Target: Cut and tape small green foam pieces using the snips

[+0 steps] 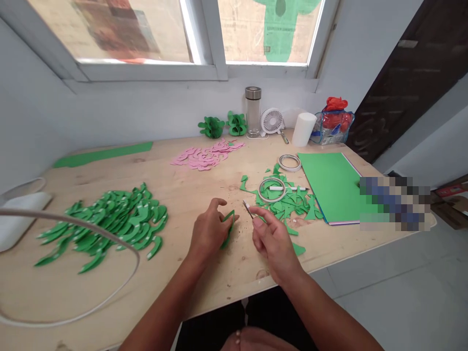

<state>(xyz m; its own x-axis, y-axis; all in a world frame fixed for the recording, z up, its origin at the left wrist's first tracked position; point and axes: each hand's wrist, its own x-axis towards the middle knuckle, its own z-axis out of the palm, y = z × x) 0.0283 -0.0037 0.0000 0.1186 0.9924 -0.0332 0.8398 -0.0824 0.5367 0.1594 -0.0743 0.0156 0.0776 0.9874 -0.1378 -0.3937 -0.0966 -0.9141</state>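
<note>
My left hand is closed on a folded green paper piece above the front middle of the wooden table. To its right, my right hand pinches a thin dark tool with a small white bit near its tip; what kind of tool it is, I cannot tell. The tool and the green piece are apart. Behind my right hand lie green paper scraps, with a tape roll and a white pen on top. A large pile of curved green pieces with white patches spreads at the left.
Pink cutouts and two green paper shapes lie farther back, near a bottle, a small fan and a white roll. Green sheets are at the right. A pale cable loops across the left foreground.
</note>
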